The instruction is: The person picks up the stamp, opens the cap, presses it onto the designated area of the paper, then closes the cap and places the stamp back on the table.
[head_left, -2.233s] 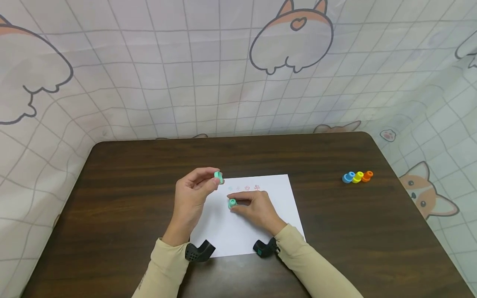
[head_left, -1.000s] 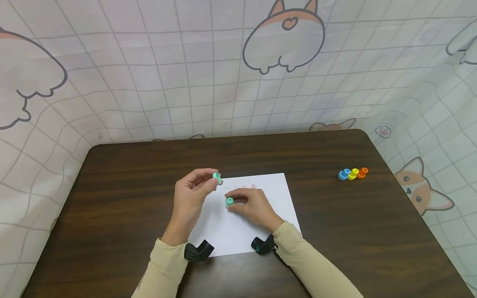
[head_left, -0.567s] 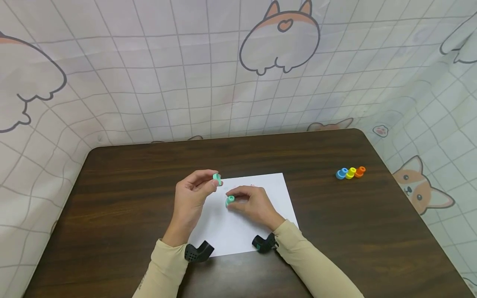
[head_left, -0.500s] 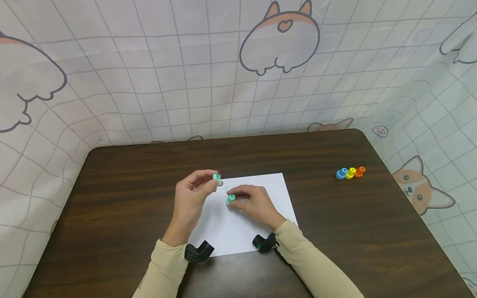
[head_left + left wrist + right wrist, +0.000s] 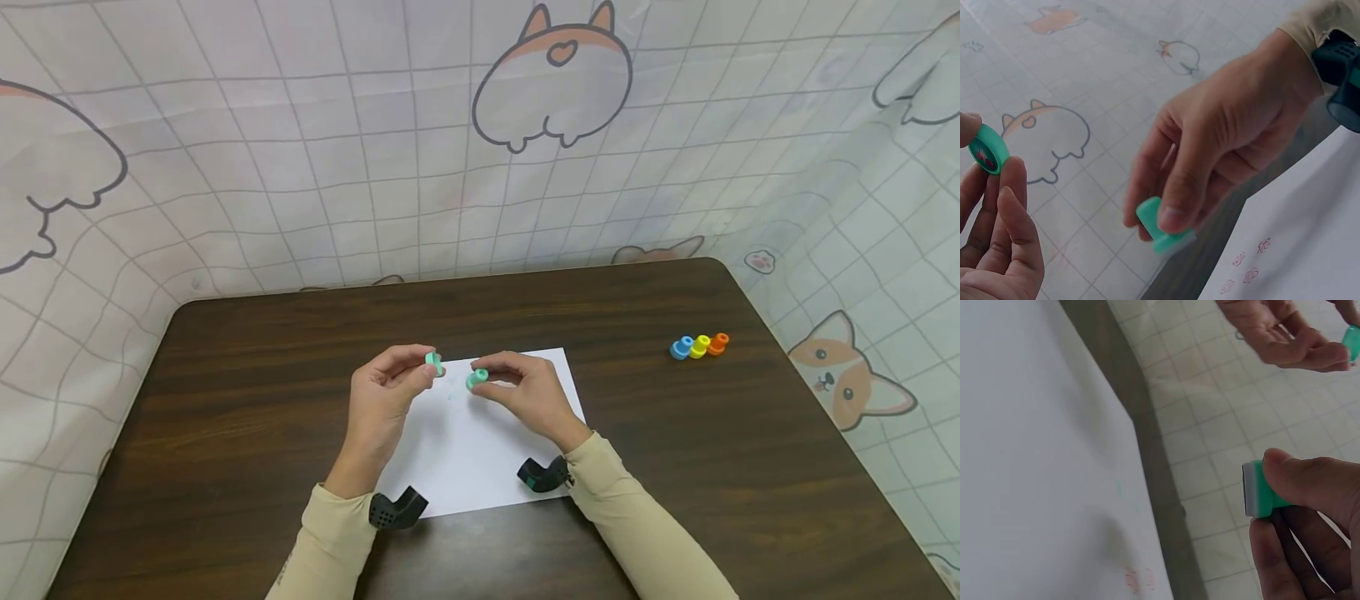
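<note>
My left hand (image 5: 378,404) pinches a small green stamp cap (image 5: 434,363) between thumb and fingers, raised at the paper's left edge. In the left wrist view the cap's (image 5: 989,150) inner side shows something dark and red. My right hand (image 5: 534,396) grips a green stamp (image 5: 477,378) by its knob, thumb on one side and fingers on the other. The stamp is tilted, its pale stamping end (image 5: 1249,489) apart from the white paper (image 5: 480,467). Small red flower-like prints (image 5: 1250,275) are on the sheet, and fainter greenish marks (image 5: 1119,489) show in the right wrist view.
A blue stamp (image 5: 681,347), a yellow stamp (image 5: 700,346) and an orange stamp (image 5: 717,343) stand side by side at the right of the dark wooden table (image 5: 262,350). A patterned curtain (image 5: 337,167) hangs behind the table.
My right hand has moved up and to the right with the stamp, which now tilts more. The left hand stays nearly still with the cap. The head view has shifted slightly.
</note>
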`<action>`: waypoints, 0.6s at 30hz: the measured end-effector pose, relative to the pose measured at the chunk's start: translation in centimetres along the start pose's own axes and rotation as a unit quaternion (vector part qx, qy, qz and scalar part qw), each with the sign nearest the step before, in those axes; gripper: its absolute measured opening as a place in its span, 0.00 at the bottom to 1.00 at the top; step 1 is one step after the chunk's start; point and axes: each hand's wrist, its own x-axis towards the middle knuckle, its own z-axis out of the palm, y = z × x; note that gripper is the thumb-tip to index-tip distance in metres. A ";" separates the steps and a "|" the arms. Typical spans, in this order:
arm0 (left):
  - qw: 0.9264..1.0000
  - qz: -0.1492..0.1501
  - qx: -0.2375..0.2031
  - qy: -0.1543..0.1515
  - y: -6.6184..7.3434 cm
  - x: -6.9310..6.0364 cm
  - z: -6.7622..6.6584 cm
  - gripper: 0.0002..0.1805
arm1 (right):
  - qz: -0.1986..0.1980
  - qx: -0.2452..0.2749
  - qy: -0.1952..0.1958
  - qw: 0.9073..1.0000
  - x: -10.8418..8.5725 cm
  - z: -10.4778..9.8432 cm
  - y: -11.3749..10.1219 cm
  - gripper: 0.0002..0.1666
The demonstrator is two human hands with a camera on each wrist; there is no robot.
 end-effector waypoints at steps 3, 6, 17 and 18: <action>1.000 -0.003 0.003 0.000 -0.2 0.0 0.1 0.09 | -0.004 0.006 0.005 1.000 0.0 -0.7 -0.4 0.18; 1.000 -0.007 0.006 -0.001 -0.4 0.1 0.2 0.09 | -0.009 0.017 0.009 1.000 0.0 -1.3 -0.8 0.18; 1.000 -0.005 0.004 -0.030 -1.0 -0.1 0.6 0.10 | -0.024 0.104 0.016 0.994 -0.2 -2.7 -2.1 0.19; 0.999 -0.006 0.004 -0.033 -1.0 -0.1 0.7 0.11 | -0.025 0.116 0.015 0.993 -0.2 -2.8 -2.2 0.19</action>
